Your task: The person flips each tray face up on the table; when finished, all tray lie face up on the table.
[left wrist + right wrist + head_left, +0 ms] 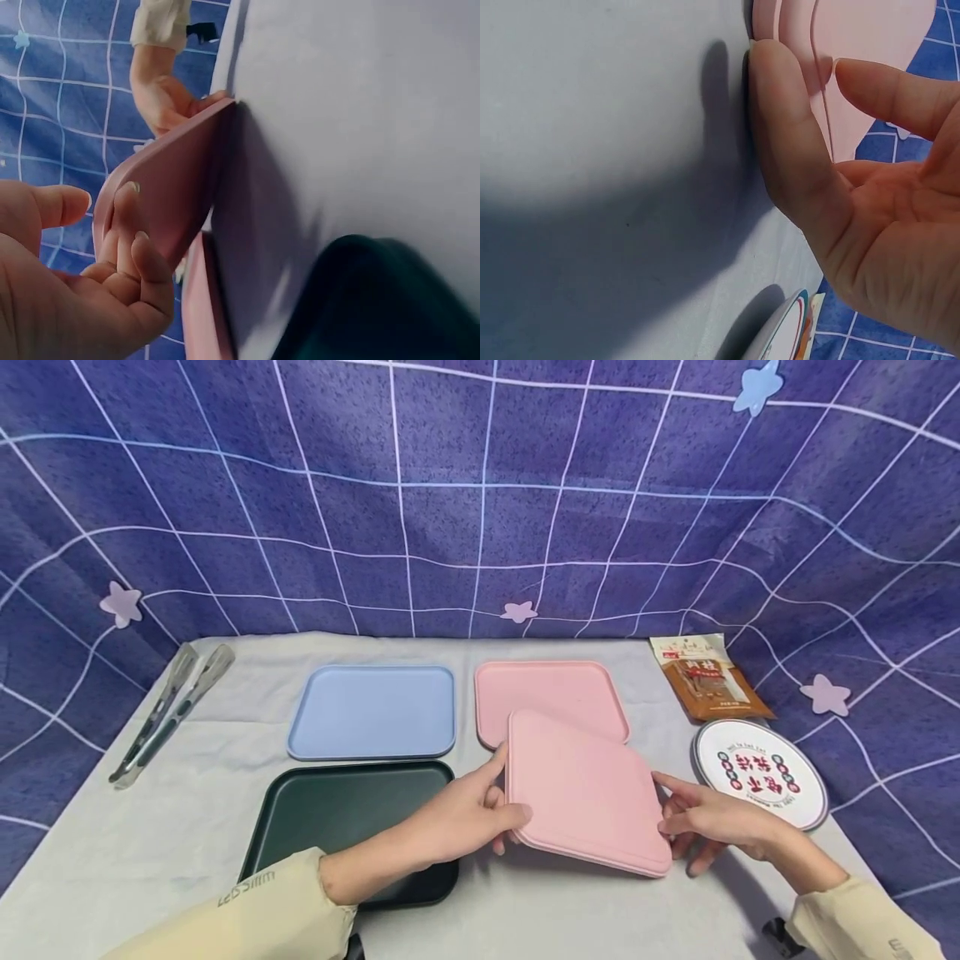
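Observation:
A pink tray [585, 793] is tilted above the cloth, its left side raised and its near right corner low. At its left edge, my left hand [457, 814] holds it with the thumb on the near side and fingers [127, 232] against the underside. My right hand [716, 818] grips the right edge, where a finger [784, 112] reaches under the stepped rim. Behind lies a second pink tray [551, 681], partly covered by the held one. A dark green tray [330, 802] sits below my left forearm, and a blue tray [375, 710] lies beyond it.
Two pairs of tongs [172, 710] lie at the far left of the white cloth [180, 827]. On the right are a round white plate [757, 772] with red lettering and a brown snack packet [708, 681]. A blue gridded curtain [442, 518] hangs behind.

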`<state>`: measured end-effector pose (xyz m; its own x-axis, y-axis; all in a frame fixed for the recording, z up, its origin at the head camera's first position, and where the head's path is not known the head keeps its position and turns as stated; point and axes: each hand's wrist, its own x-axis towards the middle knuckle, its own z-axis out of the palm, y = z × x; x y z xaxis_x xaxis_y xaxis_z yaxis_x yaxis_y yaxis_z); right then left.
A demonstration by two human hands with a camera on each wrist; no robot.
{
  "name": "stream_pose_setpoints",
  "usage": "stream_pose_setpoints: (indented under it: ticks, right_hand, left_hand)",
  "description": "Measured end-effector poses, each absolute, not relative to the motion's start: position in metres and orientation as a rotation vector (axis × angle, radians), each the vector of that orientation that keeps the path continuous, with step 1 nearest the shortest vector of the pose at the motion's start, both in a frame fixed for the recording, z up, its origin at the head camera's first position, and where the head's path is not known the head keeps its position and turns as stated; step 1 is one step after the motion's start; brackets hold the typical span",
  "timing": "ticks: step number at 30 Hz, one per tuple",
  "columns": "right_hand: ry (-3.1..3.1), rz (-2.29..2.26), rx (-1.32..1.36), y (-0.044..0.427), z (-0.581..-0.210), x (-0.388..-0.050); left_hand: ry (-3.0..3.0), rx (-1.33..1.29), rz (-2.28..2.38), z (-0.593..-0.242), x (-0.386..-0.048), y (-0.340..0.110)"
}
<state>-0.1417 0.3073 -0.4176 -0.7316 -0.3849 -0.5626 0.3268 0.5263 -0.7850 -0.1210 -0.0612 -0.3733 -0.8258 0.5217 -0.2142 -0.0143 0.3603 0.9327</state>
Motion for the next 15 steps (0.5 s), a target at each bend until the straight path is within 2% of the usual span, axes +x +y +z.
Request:
stream_pose_setpoints:
  ticks: [15]
  right_hand:
    - [2.052, -1.292, -0.012, 0.303, -0.418, -0.139]
  left_hand:
    - [2.321, 0.440, 1.390, -0.359, -0.131, -0.049]
